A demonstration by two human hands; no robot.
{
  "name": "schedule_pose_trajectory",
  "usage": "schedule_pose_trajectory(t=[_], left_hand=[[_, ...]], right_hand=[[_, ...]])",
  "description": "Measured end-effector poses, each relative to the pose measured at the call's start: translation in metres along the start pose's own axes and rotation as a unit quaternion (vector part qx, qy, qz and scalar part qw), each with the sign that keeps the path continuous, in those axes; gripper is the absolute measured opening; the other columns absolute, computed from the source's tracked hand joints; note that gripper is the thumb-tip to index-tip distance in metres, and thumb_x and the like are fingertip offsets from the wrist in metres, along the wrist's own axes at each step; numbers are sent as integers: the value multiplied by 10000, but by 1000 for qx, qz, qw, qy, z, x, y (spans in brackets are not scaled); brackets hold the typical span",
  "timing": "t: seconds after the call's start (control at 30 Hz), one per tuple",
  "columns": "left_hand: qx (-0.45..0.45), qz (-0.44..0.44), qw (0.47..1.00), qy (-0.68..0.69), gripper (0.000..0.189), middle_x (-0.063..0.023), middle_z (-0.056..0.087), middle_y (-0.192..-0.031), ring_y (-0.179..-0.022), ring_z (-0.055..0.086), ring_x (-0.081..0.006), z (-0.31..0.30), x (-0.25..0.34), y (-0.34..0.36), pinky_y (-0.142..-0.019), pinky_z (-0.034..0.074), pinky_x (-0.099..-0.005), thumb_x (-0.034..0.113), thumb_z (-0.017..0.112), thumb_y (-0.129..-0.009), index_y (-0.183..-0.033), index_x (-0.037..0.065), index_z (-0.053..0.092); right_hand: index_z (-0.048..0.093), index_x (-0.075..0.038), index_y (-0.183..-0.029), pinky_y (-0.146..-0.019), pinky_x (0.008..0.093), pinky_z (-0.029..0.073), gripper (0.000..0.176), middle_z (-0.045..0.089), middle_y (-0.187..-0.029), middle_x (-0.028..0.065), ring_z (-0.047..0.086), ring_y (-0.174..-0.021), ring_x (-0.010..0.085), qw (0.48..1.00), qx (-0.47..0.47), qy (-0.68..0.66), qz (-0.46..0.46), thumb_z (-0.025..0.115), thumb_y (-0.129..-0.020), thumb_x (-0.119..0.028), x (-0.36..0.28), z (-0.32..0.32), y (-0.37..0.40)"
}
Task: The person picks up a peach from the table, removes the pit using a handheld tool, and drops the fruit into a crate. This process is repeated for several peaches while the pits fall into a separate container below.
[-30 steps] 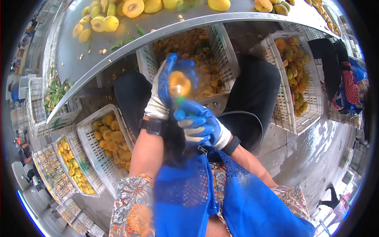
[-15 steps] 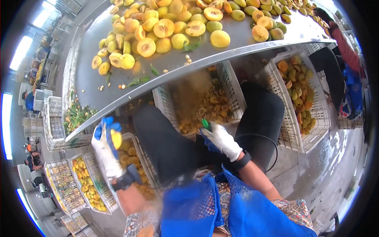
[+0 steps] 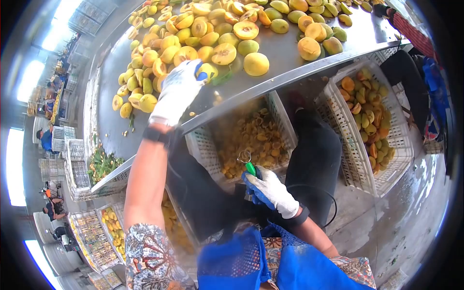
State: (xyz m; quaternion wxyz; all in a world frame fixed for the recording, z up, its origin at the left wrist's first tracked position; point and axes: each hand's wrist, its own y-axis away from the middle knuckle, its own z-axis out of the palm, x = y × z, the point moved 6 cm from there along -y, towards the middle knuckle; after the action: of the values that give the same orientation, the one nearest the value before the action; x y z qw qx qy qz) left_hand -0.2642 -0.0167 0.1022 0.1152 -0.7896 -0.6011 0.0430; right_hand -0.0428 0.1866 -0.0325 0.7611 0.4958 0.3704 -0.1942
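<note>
My left hand (image 3: pixel 181 89), in a white glove with blue fingertips, reaches over the metal table (image 3: pixel 159 116). Its curled fingertips are against a yellow peach (image 3: pixel 209 71) at the near edge of the pile; the hand's back hides some fingers. Between my knees, my right hand (image 3: pixel 271 188), gloved likewise, is wrapped around the green handle of a wire-loop tool (image 3: pixel 250 167), with the metal loop pointing away from me. Beneath that loop, a white crate (image 3: pixel 204 150) contains scraps and fruit pieces. Cut and whole peaches (image 3: pixel 224 53) are heaped on the table, some cut faces showing.
A white crate of peach halves (image 3: pixel 365 181) stands right of my legs. Leaves and debris (image 3: pixel 102 162) lie at the table's left corner. More fruit crates (image 3: pixel 87 237) are on the left floor. Another person's sleeve (image 3: pixel 411 34) shows at far right.
My left hand has gone from beside the table's lower left edge, where it held a yellow fruit piece, up to the pile. My right hand has lowered slightly, and the tool's loop now shows.
</note>
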Motion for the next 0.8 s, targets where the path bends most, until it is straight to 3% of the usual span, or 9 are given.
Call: schedule_pose_trajectory(t=[0.23, 0.43, 0.47, 0.53, 0.57, 0.63, 0.7, 0.73, 0.8], left_hand=[[-212, -20, 970, -121, 519, -162, 588, -1289, -1188, 555, -368, 18, 26, -25, -987, 442, -468, 275, 706, -823, -1289, 103, 556], [-155, -82, 985, -2, 537, -185, 642, -1178, -1105, 595, -393, -8, 11, 18, -945, 472, -455, 297, 767, -739, -1212, 100, 606], [-99, -82, 991, -22, 520, -146, 677, -1108, -1064, 638, -326, -10, 0, 28, -908, 508, -398, 240, 767, -759, -1219, 58, 606], [-48, -142, 965, 215, 530, -119, 682, -1117, -1015, 662, -248, -11, -32, 50, -867, 526, -345, 268, 754, -785, -1245, 53, 601], [-17, -170, 929, 329, 536, -105, 685, -1122, -991, 674, -210, -14, -43, 61, -846, 535, -318, 283, 747, -798, -1258, 51, 598], [24, -201, 737, 644, 413, -82, 665, -1148, -1020, 665, -207, -34, -37, 99, -846, 559, -308, 196, 650, -913, -1265, -8, 576], [75, -158, 685, 707, 416, -109, 629, -1220, -1076, 645, -229, -28, -37, 121, -861, 570, -370, 219, 613, -951, -1298, -3, 551], [90, -152, 556, 812, 450, -141, 583, -1295, -1135, 616, -246, -23, -29, 130, -893, 568, -416, 247, 594, -970, -1347, 17, 508], [86, -144, 440, 882, 464, -149, 571, -1320, -1160, 601, -256, -18, -5, 148, -911, 560, -427, 266, 568, -983, -1368, 21, 484]], right_hand=[[577, -25, -1002, -497, 295, 490, 325, 598, -720, 61, 603, -555, 149, 999, -21, -16, -19, 584, -968, -348, -9, -1, 3], [573, -28, -1000, -484, 272, 467, 317, 586, -715, 43, 572, -544, 115, 999, 12, -36, -28, 598, -968, -343, -4, -6, 8], [569, -31, -1001, -470, 250, 445, 304, 577, -703, 28, 548, -526, 94, 998, 19, -54, -23, 594, -974, -333, -5, -7, 10], [569, -38, -1001, -446, 229, 414, 286, 569, -695, 17, 513, -498, 73, 997, 21, -65, -28, 585, -984, -323, -4, -9, 11], [568, -38, -1011, -442, 229, 409, 286, 570, -698, 20, 509, -492, 74, 997, 31, -68, -31, 586, -984, -322, -5, -10, 12], [566, -37, -1032, -434, 228, 401, 289, 572, -702, 25, 500, -482, 76, 995, 46, -75, -36, 586, -984, -321, -10, -7, 15], [545, -25, -1105, -430, 229, 385, 344, 578, -711, 34, 493, -475, 79, 996, 46, -73, -29, 598, -975, -339, -14, -2, 13], [549, -28, -1109, -432, 231, 384, 343, 577, -711, 33, 492, -480, 77, 996, 53, -64, -38, 595, -975, -340, -17, 1, 12], [553, -30, -1098, -449, 245, 411, 323, 589, -714, 44, 504, -484, 86, 995, 63, -53, -56, 594, -975, -326, -25, 5, 15]])
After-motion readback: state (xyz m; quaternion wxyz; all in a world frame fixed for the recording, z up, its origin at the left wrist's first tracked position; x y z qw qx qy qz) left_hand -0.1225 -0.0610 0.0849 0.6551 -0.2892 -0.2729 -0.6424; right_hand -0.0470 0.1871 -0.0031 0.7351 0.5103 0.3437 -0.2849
